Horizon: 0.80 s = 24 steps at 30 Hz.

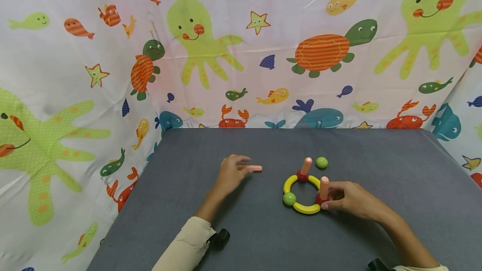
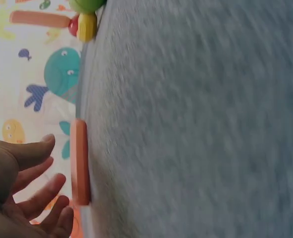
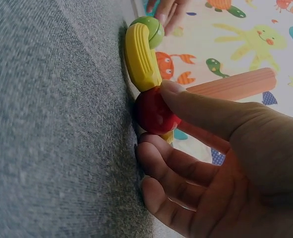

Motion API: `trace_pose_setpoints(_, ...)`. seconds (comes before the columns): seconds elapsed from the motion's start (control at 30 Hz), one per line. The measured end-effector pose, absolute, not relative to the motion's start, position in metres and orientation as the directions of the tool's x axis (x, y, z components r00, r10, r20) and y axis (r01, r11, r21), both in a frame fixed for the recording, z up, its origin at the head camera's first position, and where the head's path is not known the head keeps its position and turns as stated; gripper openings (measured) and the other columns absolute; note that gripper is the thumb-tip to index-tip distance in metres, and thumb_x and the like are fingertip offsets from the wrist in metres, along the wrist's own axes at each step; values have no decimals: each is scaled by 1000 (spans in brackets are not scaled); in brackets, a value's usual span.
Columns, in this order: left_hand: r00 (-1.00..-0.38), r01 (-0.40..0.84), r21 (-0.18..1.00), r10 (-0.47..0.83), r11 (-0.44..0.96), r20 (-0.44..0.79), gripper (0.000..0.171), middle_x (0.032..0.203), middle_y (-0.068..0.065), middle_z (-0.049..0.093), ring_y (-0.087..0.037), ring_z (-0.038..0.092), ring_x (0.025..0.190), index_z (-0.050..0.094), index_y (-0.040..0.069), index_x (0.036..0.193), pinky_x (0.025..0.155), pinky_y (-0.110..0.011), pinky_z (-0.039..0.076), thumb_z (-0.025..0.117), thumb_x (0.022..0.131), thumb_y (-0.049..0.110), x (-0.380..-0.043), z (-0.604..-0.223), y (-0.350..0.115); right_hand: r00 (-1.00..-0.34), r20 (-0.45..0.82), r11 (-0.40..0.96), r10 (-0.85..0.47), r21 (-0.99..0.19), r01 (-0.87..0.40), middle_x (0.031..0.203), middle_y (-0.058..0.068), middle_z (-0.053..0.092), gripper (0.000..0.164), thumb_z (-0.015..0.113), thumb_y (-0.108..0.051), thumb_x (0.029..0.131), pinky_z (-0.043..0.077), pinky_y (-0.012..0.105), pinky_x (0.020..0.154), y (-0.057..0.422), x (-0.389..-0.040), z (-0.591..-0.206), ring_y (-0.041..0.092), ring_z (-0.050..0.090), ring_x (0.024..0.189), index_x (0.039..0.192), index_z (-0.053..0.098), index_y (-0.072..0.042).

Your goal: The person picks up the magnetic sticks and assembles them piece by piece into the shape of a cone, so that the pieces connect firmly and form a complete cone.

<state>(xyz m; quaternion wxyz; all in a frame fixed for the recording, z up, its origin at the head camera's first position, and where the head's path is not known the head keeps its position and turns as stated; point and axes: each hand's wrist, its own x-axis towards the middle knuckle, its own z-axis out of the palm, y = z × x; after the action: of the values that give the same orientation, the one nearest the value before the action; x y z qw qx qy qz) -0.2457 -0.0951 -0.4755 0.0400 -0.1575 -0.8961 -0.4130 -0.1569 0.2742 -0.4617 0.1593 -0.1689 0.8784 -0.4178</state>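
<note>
On the grey table lies a ring made of yellow curved pieces [image 1: 306, 209], a green ball [image 1: 289, 199] and two red balls. A salmon-pink stick stands up from each red ball, one at the far side [image 1: 306, 165], one at the right [image 1: 324, 187]. My right hand [image 1: 352, 198] pinches the right red ball [image 3: 156, 111] between thumb and fingers, at the foot of its stick [image 3: 235, 84]. To the left, my left hand [image 1: 229, 175] reaches over a loose salmon-pink stick [image 1: 257, 168]. In the left wrist view its fingers are spread, with that stick [image 2: 80, 163] just beyond the fingertips.
A loose green ball [image 1: 321, 162] lies behind the ring. Along the table's far edge hangs a white cloth [image 1: 233, 70] printed with sea animals, which also covers the left side. The grey table [image 1: 263, 237] stretches in front of both hands.
</note>
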Motion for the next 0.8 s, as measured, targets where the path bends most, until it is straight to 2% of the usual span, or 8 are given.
trace_pose_setpoints(0.13, -952, 295, 728, 257, 619, 167, 35, 129, -17, 72, -38, 63, 126, 75, 1, 128, 106, -56, 50, 81, 95, 14, -248, -479, -103, -889, -137, 582, -436, -797, -163, 97, 3, 70, 30, 83, -27, 94, 50, 26, 69, 275, -157, -462, 13, 62, 84, 117, 73, -12)
trace_pose_setpoints(0.27, -951, 291, 724, 269, 625, 149, 34, 124, -16, 74, -34, 67, 118, 75, 0, 125, 100, -53, 54, 81, 94, 11, -249, -482, -105, -889, -137, 581, -437, -797, -162, 97, 3, 70, 30, 82, -28, 94, 50, 26, 69, 275, -157, -462, 13, 62, 85, 117, 73, -12)
trace_pose_setpoints(0.63, -961, 263, 686, 245, 679, 127, 26, 104, -7, 79, -21, 69, 91, 81, 7, 114, 83, -40, 56, 84, 88, 3, -250, -482, -104, -892, -141, 591, -429, -791, -159, 96, 3, 69, 32, 83, -28, 93, 51, 26, 70, 274, -158, -461, 14, 62, 85, 118, 73, -11)
trace_pose_setpoints(0.8, -962, 269, 664, 233, 697, 145, 29, 102, -5, 79, -16, 68, 85, 80, 9, 116, 78, -37, 55, 85, 87, 3, -245, -479, -101, -893, -143, 594, -426, -789, -158, 95, 3, 68, 32, 83, -28, 93, 50, 26, 69, 274, -156, -461, 13, 61, 84, 117, 72, -11)
